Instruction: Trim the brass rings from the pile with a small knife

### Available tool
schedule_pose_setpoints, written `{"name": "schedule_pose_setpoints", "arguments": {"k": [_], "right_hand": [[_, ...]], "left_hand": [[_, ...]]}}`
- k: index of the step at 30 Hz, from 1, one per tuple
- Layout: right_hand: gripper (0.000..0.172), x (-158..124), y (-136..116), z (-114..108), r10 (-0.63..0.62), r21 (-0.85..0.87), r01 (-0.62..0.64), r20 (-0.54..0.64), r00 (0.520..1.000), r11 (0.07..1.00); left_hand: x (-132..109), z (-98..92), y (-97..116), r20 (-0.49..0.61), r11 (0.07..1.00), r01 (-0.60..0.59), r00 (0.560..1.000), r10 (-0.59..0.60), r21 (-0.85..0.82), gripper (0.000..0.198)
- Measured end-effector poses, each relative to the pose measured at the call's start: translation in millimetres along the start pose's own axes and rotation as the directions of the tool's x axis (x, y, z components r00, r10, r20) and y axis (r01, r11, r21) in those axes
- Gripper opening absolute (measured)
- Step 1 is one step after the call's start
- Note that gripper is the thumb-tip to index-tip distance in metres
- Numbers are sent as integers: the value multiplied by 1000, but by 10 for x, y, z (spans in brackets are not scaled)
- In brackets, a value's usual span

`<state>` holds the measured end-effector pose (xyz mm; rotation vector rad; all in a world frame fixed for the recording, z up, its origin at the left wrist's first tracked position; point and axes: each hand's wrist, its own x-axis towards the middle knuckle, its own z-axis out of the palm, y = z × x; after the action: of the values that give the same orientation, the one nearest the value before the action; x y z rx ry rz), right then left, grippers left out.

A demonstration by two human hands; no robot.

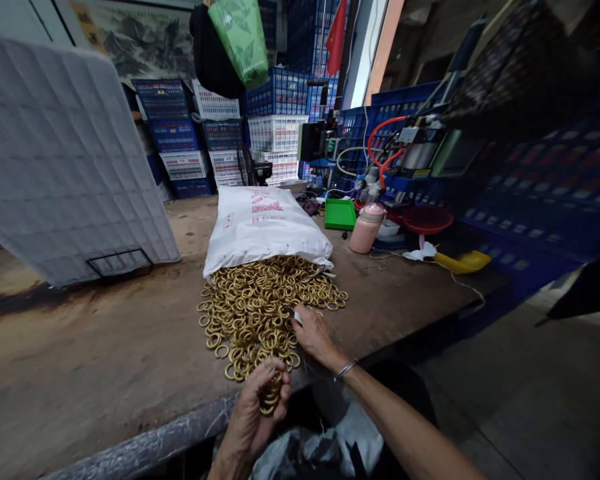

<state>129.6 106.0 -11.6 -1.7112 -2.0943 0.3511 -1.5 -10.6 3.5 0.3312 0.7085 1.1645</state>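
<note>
Brass-coloured rings (253,310) lie in a loose heap on the wooden table, spilling from the mouth of a white woven sack (265,230) with red print. My left hand (257,400) is curled at the table's front edge around several of these rings, which show between thumb and fingers. At the right side of the heap, my right hand (314,333) reaches in with its fingers drawn together. Something white shows at its fingertips, with a small dark tip beside it; what it grips is too small to tell. A metal bangle (346,370) circles the right wrist.
A pink bottle (364,230), a green tray (340,215), a red dish (427,219) and a yellow scoop (463,261) stand to the right, before a machine with orange hoses. A white padded panel (70,160) rises at left. Stacked crates (173,133) line the back.
</note>
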Motion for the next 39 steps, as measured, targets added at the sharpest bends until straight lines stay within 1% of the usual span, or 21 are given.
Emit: {"name": "schedule_pose_setpoints", "arguments": {"k": [3, 5, 7, 9, 13, 17, 20, 21, 22, 23, 26, 27, 28, 29, 30, 31, 33, 34, 35, 36, 39], "right_hand": [[8, 8, 20, -23, -27, 34, 27, -12, 1000, 999], [8, -9, 36, -52, -29, 77, 30, -15, 999, 997], [9, -54, 48, -86, -46, 147, 48, -15, 999, 988], [10, -130, 48, -124, -99, 238, 103, -28, 995, 966], [14, -342, -6, -188, -204, 384, 196, -20, 979, 902], [14, -502, -94, -212, -229, 451, 198, 15, 973, 870], [5, -537, -146, -222, -204, 517, 159, 30, 979, 841], [4, -538, -160, -230, -195, 533, 140, 47, 980, 834], [7, -536, -174, -240, -188, 545, 120, 70, 980, 830], [11, -533, -187, -251, -182, 551, 101, 94, 979, 829], [20, -521, -219, -276, -154, 544, 49, 149, 977, 837], [22, -518, -227, -279, -143, 542, 33, 162, 976, 839], [24, -515, -232, -278, -134, 544, 20, 171, 976, 839], [25, -513, -235, -276, -125, 551, 6, 179, 976, 835], [26, -512, -237, -275, -117, 559, -6, 184, 976, 829], [26, -513, -239, -275, -110, 568, -15, 184, 977, 823], [26, -518, -245, -281, -100, 577, -24, 183, 978, 816], [26, -521, -249, -287, -96, 580, -29, 184, 978, 814], [26, -524, -255, -294, -91, 586, -35, 185, 979, 809], [26, -526, -259, -301, -90, 600, -42, 188, 978, 799], [26, -524, -258, -306, -94, 669, -66, 201, 975, 741]], "left_hand": [[22, -3, 17, -5, 999, -35, 999, 35, -20, 19], [49, 12, 31, -22, 998, -59, 998, 60, 18, 18], [88, 38, 38, -41, 992, -78, 996, 83, 101, 22], [135, 69, 35, -70, 974, -111, 989, 127, 199, 27], [222, 106, -2, -145, 913, -186, 957, 253, 364, 34], [252, 95, -32, -121, 845, -176, 955, 271, 504, 36], [243, 80, -26, -108, 802, -187, 948, 298, 567, 30], [237, 77, -21, -105, 776, -207, 938, 330, 595, 29], [231, 74, -14, -91, 735, -237, 922, 376, 636, 27], [225, 72, -7, -60, 674, -275, 902, 429, 685, 24], [208, 74, 8, 81, 439, -382, 822, 564, 813, 17], [203, 78, 12, 117, 383, -400, 803, 585, 832, 17], [199, 83, 15, 134, 358, -409, 794, 593, 840, 16], [196, 88, 16, 129, 369, -405, 799, 587, 837, 17], [193, 92, 17, 102, 418, -387, 822, 560, 822, 18], [190, 96, 17, 58, 500, -345, 862, 503, 794, 21], [182, 97, 14, -38, 692, -205, 947, 319, 692, 26], [177, 95, 10, -64, 768, -132, 973, 220, 626, 28], [171, 93, 5, -70, 821, -80, 987, 145, 566, 29], [163, 90, 0, -60, 852, -57, 993, 103, 520, 30], [143, 83, -19, -21, 876, -98, 992, 123, 472, 29]]}}
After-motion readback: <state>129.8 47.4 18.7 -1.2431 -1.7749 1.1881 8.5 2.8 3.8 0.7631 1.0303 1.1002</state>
